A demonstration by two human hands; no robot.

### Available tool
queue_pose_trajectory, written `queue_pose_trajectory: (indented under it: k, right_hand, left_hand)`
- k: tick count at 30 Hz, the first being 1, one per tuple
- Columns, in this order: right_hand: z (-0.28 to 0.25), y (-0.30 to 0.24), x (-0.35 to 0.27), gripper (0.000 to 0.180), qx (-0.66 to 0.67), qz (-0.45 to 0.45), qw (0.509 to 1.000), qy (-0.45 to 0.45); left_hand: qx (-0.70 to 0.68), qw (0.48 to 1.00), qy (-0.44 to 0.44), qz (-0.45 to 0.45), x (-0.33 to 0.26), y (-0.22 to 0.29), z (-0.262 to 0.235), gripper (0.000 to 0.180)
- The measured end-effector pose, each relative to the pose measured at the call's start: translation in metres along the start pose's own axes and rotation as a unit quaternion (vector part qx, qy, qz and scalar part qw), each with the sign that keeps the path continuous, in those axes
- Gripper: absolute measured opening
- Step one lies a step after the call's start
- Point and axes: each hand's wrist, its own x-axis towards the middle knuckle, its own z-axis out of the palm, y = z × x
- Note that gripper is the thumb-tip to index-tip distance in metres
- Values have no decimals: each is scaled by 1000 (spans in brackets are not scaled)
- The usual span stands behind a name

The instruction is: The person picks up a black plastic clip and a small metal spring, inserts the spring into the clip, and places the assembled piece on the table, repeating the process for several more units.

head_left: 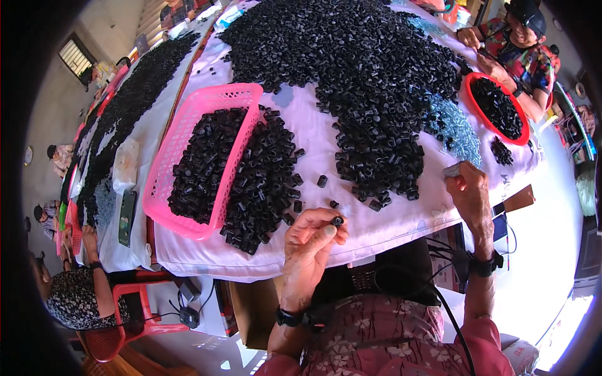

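My left hand (pixel 311 241) is closed near the table's front edge, pinching a small black plastic cap (pixel 337 221) between thumb and fingers. Its round hollow end faces up. My right hand (pixel 470 193) has its fingers curled together beside a pile of small clear bluish pieces (pixel 461 135). Something grey (pixel 453 170) shows at its fingertips; whether it is held or wrapped round a finger I cannot tell. A strip of loose black caps (pixel 379 156) lies between my hands and runs back into a large heap.
A pink plastic basket (pixel 160 188) of black caps stands at left, with more caps beside it. A red tray (pixel 523 133) of black pieces sits at right, near a co-worker (pixel 520 56). Left of the gap lies a phone (pixel 127 218) on another table. A cable (pixel 453 313) hangs before me.
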Motion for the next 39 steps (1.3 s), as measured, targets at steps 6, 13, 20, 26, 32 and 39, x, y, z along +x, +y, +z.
queue_pose_trajectory:
  k: [6, 13, 20, 26, 32, 39]
  right_hand:
    - [14, -9, 11, 17, -2, -34, 999, 5]
    - [30, -82, 12, 16, 202, -92, 970, -95]
    - [70, -129, 4, 10, 136, -304, 929, -161]
    - [80, -135, 5, 9, 85, -319, 923, -198]
    - [92, -140, 2, 17, 45, -330, 931, -147]
    - [94, -152, -1, 18, -30, -363, 923, -125]
  left_hand:
    - [-62, 998, 21, 23, -4, 7, -3, 15]
    - [-69, 995, 37, 69, -2, 10, -15, 16]
    - [-73, 994, 42, 63, -3, 12, -13, 16]
    - [-71, 995, 31, 61, -4, 10, -14, 15]
    - [-39, 997, 42, 56, -6, 10, -14, 15]
    - [-74, 995, 22, 63, -5, 7, -17, 16]
